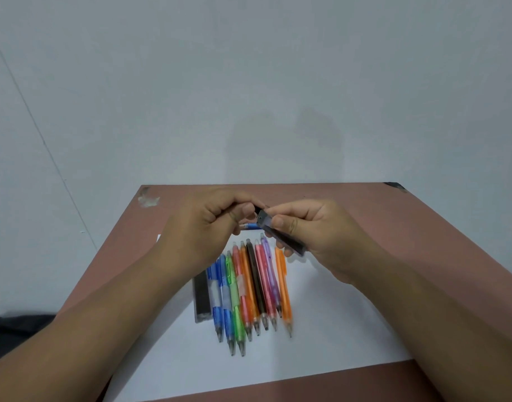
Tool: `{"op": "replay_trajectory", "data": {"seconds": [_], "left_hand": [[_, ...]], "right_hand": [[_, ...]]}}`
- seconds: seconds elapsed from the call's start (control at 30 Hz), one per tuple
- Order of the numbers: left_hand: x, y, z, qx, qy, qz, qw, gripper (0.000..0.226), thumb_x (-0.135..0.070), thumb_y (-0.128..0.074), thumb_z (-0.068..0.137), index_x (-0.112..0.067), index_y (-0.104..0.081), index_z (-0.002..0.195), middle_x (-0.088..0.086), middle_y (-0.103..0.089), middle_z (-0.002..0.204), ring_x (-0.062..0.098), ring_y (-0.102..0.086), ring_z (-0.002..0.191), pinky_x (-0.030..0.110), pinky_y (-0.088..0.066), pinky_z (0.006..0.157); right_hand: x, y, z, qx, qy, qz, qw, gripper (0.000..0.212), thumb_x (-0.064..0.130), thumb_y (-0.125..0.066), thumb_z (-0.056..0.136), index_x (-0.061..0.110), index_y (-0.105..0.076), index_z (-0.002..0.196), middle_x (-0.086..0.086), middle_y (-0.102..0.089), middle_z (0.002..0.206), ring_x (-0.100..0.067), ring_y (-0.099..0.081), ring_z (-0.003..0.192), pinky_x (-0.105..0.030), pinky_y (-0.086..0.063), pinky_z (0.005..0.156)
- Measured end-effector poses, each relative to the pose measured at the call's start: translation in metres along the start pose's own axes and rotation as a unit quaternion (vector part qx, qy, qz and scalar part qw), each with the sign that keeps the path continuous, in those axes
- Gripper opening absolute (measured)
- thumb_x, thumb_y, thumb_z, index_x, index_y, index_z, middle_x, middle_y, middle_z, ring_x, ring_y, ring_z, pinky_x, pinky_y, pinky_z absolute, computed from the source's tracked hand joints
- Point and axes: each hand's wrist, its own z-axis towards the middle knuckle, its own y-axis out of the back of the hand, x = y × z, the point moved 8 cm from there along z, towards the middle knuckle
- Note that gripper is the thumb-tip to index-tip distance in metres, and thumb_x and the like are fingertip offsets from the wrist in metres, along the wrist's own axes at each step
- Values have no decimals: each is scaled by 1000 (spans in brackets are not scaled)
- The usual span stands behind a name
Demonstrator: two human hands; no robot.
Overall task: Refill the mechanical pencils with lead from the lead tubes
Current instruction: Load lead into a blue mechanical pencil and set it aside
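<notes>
While both hands sit up around 12 o'clock over the worktop, the right hand has its grip closed around a dark, see-through lead tube, thumb and fingers curled on it, tube slanting from upper left down to lower right. The left hand is curled too, its thumb and fingertips pinching at the tube's black top end, looks like the cap, though it's small and a bit blurry so I can't say if it's on or off. Just under the hands, a blue pencil lies crosswise, mostly hidden by the fingers.

Below that, toward 6 o'clock, a row of mechanical pencils lies on a white sheet of paper, side by side and touching, tips pointing toward the person. Colours from 9 o'clock to 3 o'clock go: two blue, green, red-orange, orange, black, pink, purple, then another orange one slightly apart at the 3 o'clock end. A second lead tube, dark and rectangular, lies flat right beside the blue pencils on the 9 o'clock side.

The worktop is reddish-brown with a chipped patch at its far 10 o'clock corner. Pale wall behind, some dark cloth at the 8 o'clock edge.
</notes>
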Motion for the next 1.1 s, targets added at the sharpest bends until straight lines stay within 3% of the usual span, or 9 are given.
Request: {"op": "replay_trajectory", "data": {"seconds": [0.1,0.2,0.3,0.37,0.43,0.53,0.7,0.83,1.1], "left_hand": [[1,0,-2,-13,22,3,1000,31,-19,-57,100,-49,-63,98,-31,-64,79,3,-62,67,7,-43,59],[6,0,-2,-30,53,-16,998,26,-22,-56,100,-46,-64,98,-25,-67,73,5,-63,61,12,-46,56],[16,-3,-4,-28,123,-69,990,20,-24,-56,100,-40,-69,100,-10,-73,76,15,-70,67,33,-59,61],[21,-7,-6,-17,178,-127,976,18,-17,-58,100,-29,-72,100,-5,-76,81,16,-74,72,32,-63,66],[24,-16,-9,5,247,-212,946,15,-12,-60,99,-19,-73,101,0,-78,86,18,-77,79,30,-64,70],[26,-33,-18,31,342,-364,865,15,-15,-63,98,-9,-73,106,12,-78,97,25,-77,92,28,-63,72],[24,-46,-24,16,401,-514,758,23,-11,-55,102,3,-67,116,26,-74,104,31,-76,96,28,-62,69],[24,-53,-27,33,423,-542,726,25,-6,-49,103,7,-66,117,28,-73,104,32,-76,96,28,-62,67],[24,-57,-32,46,441,-542,714,24,-3,-49,103,7,-65,117,29,-73,102,32,-76,94,28,-62,64]], "right_hand": [[-2,-4,-1,19,-15,18,1000,21,14,-66,98,30,-80,100,-3,-76,79,-17,-69,65,-28,-59,60],[-4,-5,-1,43,-38,12,998,25,8,-68,96,29,-73,108,1,-77,90,-16,-73,73,-26,-58,62],[-2,8,1,-5,-26,-58,998,27,8,-70,95,33,-74,104,6,-75,93,-15,-72,78,-32,-63,65],[3,18,2,-52,-1,-123,991,26,12,-68,97,37,-75,99,12,-73,92,-10,-69,82,-31,-63,67],[12,24,1,-80,46,-190,977,27,13,-65,99,38,-76,99,17,-72,94,-4,-66,88,-21,-57,70],[25,26,-1,-100,119,-250,956,26,8,-63,99,29,-77,104,11,-66,98,-2,-61,93,-12,-47,76],[33,22,-5,-98,163,-280,941,27,2,-63,97,23,-79,104,4,-59,96,-1,-56,91,-8,-43,77],[37,17,-7,-89,185,-310,928,26,0,-63,97,18,-80,105,0,-57,98,-5,-56,95,-9,-43,80],[38,15,-7,-78,198,-345,914,25,-1,-62,98,16,-80,106,0,-55,96,-4,-54,92,-8,-42,78]]}}
